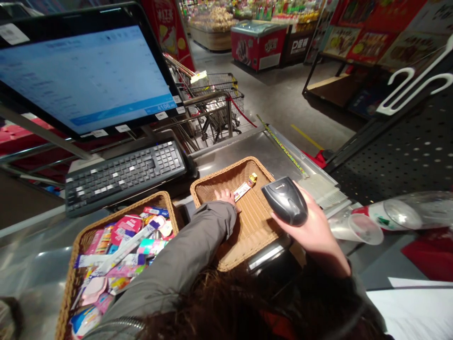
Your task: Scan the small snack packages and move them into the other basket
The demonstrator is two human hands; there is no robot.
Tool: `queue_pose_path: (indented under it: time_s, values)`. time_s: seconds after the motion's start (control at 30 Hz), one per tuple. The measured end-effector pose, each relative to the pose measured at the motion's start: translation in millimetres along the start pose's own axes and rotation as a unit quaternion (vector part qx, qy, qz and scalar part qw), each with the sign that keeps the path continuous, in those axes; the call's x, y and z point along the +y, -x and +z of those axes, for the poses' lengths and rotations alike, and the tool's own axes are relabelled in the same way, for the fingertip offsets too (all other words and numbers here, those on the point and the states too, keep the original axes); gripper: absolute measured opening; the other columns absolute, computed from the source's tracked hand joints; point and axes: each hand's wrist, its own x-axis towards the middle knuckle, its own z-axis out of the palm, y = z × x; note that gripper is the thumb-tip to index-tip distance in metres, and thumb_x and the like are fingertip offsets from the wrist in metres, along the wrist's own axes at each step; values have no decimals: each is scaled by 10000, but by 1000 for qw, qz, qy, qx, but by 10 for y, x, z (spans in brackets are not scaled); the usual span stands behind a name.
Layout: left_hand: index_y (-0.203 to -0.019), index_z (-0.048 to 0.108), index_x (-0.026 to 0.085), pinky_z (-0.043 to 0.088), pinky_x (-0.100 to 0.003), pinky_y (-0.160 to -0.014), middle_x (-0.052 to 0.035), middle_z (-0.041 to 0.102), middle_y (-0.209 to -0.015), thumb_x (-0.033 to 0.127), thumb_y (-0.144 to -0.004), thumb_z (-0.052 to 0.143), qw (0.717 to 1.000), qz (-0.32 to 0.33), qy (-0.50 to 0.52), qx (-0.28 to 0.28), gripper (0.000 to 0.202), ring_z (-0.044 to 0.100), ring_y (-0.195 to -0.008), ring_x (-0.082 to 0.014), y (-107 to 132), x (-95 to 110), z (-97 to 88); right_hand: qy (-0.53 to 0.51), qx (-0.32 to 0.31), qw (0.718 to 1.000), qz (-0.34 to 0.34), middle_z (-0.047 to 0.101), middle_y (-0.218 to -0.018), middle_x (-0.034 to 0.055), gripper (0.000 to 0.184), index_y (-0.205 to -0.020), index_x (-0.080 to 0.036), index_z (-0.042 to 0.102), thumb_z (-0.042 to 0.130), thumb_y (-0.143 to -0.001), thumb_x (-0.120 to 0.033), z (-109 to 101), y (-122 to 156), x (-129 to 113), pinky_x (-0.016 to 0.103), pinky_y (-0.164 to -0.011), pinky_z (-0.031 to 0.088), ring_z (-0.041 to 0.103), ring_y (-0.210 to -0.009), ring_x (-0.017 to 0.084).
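A supermarket checkout fills the view, with a shopping cart and a red chest freezer out on the shop floor beyond it. On the steel surface stand a large monitor showing a pale blue screen, and below it a black keyboard. A black pegboard panel rises on the right, and clear plastic cups lie on their side in front of it.

Two wicker baskets sit side by side near the person. The left wicker basket is heaped with colourful small packets, while the right wicker basket holds only two small items on its woven floor.

The right hand is clenched around a black handheld barcode scanner, which is raised over the right basket's near edge with its head pointing up and away from the person.

The left hand, at the end of a grey sleeve, lies open inside the right basket, grasping nothing. Its fingers are just beside a small wrapped bar, whose long axis runs diagonally toward the basket's far corner. A small yellow-capped item sits touching or almost touching the bar's far end; the view does not settle which.
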Motion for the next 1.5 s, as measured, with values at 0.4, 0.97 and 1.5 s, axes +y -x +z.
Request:
queue_pose_path:
  time_s: [0.4, 0.97, 1.5]
  values:
    - [-1237, 669, 149, 251, -514, -1132, -177, 518, -1370, 230, -945, 374, 999, -20, 12, 45, 423, 433, -1259, -315, -123, 153, -21, -31, -19, 998, 49, 626, -1319, 159, 537, -1292, -192, 591, 693, -833, -450, 24, 32, -48, 555, -1133, 414, 496, -1354, 346]
    - [-1234, 637, 136, 15, -612, -1220, -156, 430, -1483, 307, -790, 619, 976, 144, -10, 161, 476, 201, -1474, -324, 374, 11, -1005, 12, 14, 996, 86, 617, -1334, 179, 549, -1275, -171, 602, 709, -814, -450, 22, 180, -362, 572, -1088, 450, 547, -1298, 358]
    - [-870, 493, 203, 180, -571, -1215, -158, 316, -1600, 240, -780, 561, 844, 167, 40, 508, 119, 147, -1526, -323, 2483, -2146, -1301, -28, -15, 994, -107, 585, -1382, 152, 616, -1371, -227, 498, 711, -821, -403, 515, 108, -1728, 607, -1141, 373, 507, -1337, 369]
